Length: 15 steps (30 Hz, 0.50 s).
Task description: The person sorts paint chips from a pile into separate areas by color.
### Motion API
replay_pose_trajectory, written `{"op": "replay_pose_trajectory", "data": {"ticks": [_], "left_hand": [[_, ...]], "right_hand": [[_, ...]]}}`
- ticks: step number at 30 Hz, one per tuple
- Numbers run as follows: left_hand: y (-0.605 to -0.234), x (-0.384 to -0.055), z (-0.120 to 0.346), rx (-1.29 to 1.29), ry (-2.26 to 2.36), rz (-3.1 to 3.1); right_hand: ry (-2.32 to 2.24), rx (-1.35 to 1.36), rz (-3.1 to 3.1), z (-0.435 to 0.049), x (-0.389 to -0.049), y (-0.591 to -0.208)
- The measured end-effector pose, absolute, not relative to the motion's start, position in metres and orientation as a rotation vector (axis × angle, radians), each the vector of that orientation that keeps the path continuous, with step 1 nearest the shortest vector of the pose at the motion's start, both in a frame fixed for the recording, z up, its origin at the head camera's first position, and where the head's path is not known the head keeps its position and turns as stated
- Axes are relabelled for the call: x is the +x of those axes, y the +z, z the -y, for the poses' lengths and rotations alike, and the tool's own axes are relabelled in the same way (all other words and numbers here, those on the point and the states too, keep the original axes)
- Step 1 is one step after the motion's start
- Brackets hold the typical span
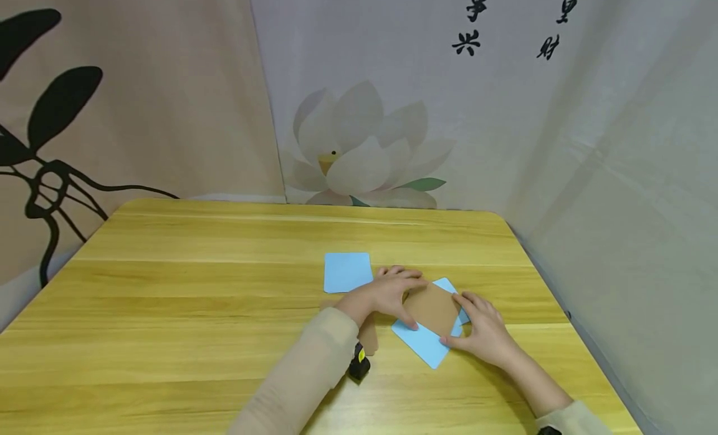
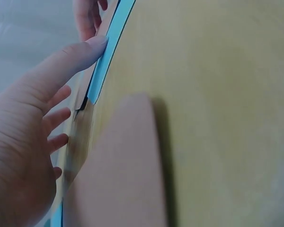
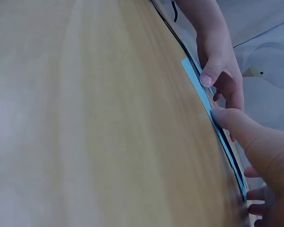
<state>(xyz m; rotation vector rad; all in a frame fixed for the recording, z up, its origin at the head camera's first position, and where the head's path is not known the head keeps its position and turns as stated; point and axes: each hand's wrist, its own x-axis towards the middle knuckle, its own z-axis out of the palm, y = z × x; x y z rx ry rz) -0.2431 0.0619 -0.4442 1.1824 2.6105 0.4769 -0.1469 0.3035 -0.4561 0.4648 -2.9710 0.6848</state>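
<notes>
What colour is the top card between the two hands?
The top card is plain brown; the head view shows it best.

Head camera looks forward-down; low, close wrist views share both hands (image 1: 388, 295) (image 1: 487, 335).

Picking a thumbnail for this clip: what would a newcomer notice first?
Probably the brown card lying over blue pieces, right of the middle of the table, with the left hand and right hand on either side of it. After that, the blue card just beyond the left hand's wrist, then the pale lotus on the backdrop behind the table.
</notes>
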Motion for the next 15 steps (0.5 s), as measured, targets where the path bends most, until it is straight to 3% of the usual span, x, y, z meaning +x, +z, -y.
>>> {"op": "replay_pose_trajectory", "data": {"ticks": [15], "left_hand": [[-0.4442, -0.2401, -0.0629, 1.157, 0.502, -2.644]], "right_hand": [[0.698, 0.514, 2.949, -0.3049, -0.1467, -0.4578]]}}
